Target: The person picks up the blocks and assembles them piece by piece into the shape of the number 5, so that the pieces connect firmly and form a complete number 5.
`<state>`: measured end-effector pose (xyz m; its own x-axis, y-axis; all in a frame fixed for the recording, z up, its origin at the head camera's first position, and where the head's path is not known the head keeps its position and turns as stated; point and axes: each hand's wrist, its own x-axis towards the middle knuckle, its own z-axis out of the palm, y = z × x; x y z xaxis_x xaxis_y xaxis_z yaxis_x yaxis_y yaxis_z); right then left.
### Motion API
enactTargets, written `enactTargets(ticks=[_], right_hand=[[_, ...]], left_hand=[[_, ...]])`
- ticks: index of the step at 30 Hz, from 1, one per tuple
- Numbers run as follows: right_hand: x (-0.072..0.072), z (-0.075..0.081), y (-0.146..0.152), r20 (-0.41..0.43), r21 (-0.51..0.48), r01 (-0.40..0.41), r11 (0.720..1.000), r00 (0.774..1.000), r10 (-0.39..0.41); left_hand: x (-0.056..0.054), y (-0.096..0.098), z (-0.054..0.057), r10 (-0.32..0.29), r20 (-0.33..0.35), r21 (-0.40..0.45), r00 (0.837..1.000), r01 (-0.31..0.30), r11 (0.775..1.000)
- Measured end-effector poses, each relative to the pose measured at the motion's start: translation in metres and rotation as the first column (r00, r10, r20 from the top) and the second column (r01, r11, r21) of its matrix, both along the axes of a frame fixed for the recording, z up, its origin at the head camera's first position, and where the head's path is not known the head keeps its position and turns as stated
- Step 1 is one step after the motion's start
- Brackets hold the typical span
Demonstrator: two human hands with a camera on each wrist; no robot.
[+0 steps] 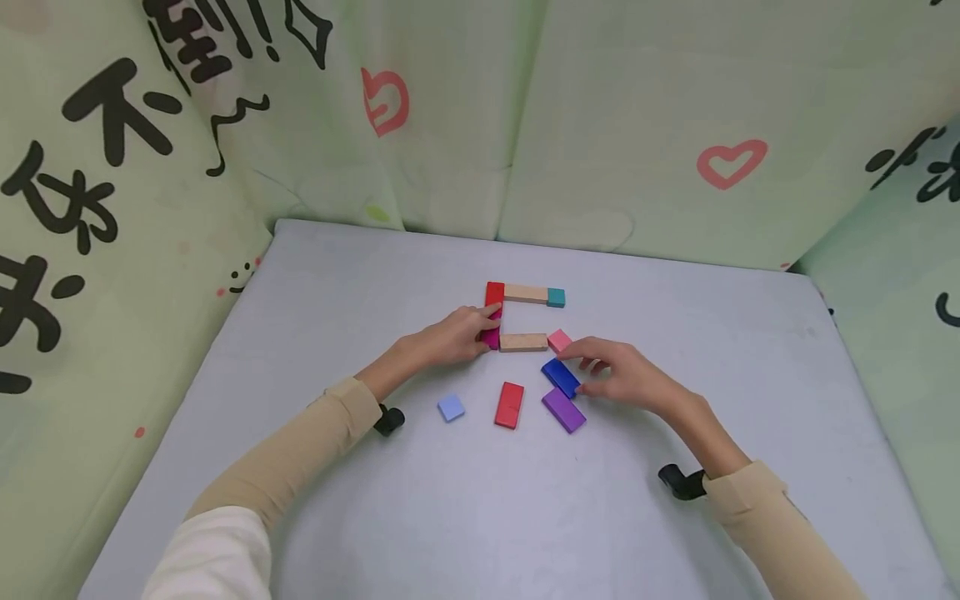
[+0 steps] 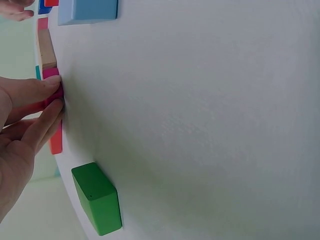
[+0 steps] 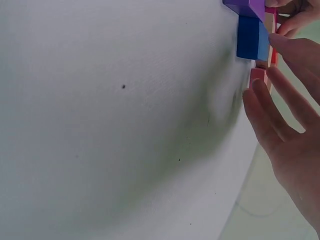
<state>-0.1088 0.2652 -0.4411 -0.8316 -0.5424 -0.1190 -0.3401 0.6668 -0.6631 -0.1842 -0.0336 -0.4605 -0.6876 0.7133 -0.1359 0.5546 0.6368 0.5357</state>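
My left hand [image 1: 461, 333] pinches a magenta block [image 2: 51, 72] between thumb and fingers, on the table. A red block [image 1: 495, 292] lies end to end with the magenta one. Two bare-wood blocks extend rightward from this column: the far one [image 1: 526, 293] meets a teal cube [image 1: 556, 297], the near one [image 1: 523, 342] a tilted pink block [image 1: 559, 340]. My right hand [image 1: 618, 371] hovers at a blue block [image 1: 560, 377], thumb at its corner and index finger near the pink block, fingers loosely extended. A purple block [image 1: 564, 411] lies against the blue one's near side.
Nearer the front lie another red block [image 1: 509, 405] and a light-blue block [image 1: 451, 407]. A green block [image 2: 97, 200] stands near my left hand in the left wrist view. The white table [image 1: 420, 517] ends at hanging printed cloth [image 1: 600, 167].
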Motion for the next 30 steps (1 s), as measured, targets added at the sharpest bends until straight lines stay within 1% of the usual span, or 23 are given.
enactTargets(ticks=[5,10,14,23,30], right_hand=[[0.001,-0.003,-0.001,0.013,-0.006,-0.038,0.999,0.999,0.038],[0.001,-0.002,-0.003,0.052,-0.005,-0.049,0.999,0.997,0.049],[0.001,-0.002,-0.005,0.060,0.006,-0.063,0.998,0.996,0.063],[0.006,-0.003,-0.009,0.032,0.081,-0.073,0.994,0.997,0.071],[0.015,-0.004,-0.008,-0.013,0.157,-0.026,0.987,1.000,0.029]], left_hand=[[0.000,-0.001,0.000,0.001,-0.003,0.003,1.000,-0.001,1.000],[-0.002,0.000,-0.001,-0.013,-0.012,0.000,1.000,0.013,1.000],[-0.002,0.000,-0.001,-0.007,0.002,-0.004,1.000,0.007,1.000],[-0.001,0.001,0.000,-0.006,0.009,-0.002,1.000,0.006,1.000],[0.000,0.000,0.002,-0.005,0.005,-0.006,1.000,0.005,1.000]])
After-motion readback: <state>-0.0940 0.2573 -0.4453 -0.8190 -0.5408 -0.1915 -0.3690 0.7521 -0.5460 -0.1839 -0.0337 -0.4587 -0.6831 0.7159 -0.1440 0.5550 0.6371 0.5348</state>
